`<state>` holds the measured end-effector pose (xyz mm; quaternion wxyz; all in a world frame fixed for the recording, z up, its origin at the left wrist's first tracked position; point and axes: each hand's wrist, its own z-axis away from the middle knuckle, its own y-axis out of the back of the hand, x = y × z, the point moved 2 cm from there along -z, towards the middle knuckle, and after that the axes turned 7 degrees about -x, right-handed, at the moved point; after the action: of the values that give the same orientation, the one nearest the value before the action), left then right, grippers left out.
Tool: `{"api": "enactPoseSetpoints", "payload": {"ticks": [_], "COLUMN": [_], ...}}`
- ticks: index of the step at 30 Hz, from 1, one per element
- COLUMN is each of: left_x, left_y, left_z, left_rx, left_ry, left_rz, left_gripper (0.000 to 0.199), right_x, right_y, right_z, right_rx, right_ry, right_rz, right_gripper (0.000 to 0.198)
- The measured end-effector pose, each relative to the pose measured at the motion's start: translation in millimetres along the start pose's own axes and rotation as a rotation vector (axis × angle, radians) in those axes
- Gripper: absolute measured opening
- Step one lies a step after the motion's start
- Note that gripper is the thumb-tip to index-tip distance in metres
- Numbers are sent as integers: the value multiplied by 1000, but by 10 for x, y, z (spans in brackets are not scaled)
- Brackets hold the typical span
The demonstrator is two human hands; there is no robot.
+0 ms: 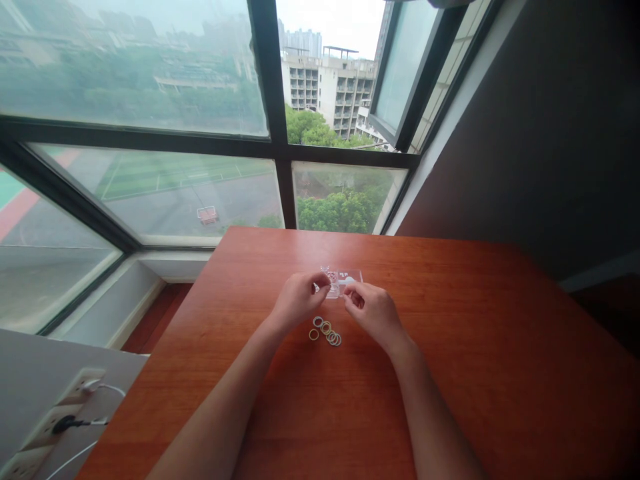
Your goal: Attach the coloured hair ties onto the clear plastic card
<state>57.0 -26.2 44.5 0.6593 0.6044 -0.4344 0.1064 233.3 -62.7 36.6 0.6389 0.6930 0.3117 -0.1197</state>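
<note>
Over the middle of the table, my left hand (300, 299) has its thumb and forefinger brought together; anything between them is too small to make out. Facing it, my right hand (374, 312) is also closed in a pinch, its contents hidden. Just behind my fingertips lies a clear plastic case (357, 274) with small pieces in its left part. A small white rounded piece (349, 281) shows at my right fingertips, and I cannot tell whether it is held. Several thin pale rings (326, 328) rest on the table nearer to me, some overlapping.
The reddish-brown wooden table (310, 413) reaches to the windows, with its left edge slanting away. Wall sockets (63, 417) with plugs and white cables are at the lower left. A dark window frame (283, 150) stands beyond the table, its upper right pane swung open.
</note>
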Motion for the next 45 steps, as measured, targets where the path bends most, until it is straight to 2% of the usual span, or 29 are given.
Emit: {"api": "enactPoseSetpoints", "payload": {"ticks": [4,8,12,17,24,31,38,45], "left_x": [-83,-125,-110,-92,-99,-26,23,29], "left_y": [106,144,154,189,200,160,38,-11], "left_z": [8,27,44,49,50,40,34,18], "left_rx": [60,37,12,47,50,1,-106,-123], "left_ry": [54,71,76,90,87,15,-69,-78], "left_rz": [-62,-139,-177,-187,-204,-131,29,52], "left_gripper": [14,12,11,13,13,13,16,20], "right_x": [-40,-92,-161,-267,-282,-184,-76,-79], "right_y": [-41,-98,-207,-346,-381,-293,-156,-114], "right_z": [7,24,36,53,56,11,-11,-2], "right_rx": [-90,-167,-202,-242,-264,-138,96,144], "right_ry": [10,14,20,10,6,-12,-42,-31], "right_rz": [2,15,56,119,109,-27,-154,-175], "right_gripper": [9,11,12,11,9,10,14,15]}}
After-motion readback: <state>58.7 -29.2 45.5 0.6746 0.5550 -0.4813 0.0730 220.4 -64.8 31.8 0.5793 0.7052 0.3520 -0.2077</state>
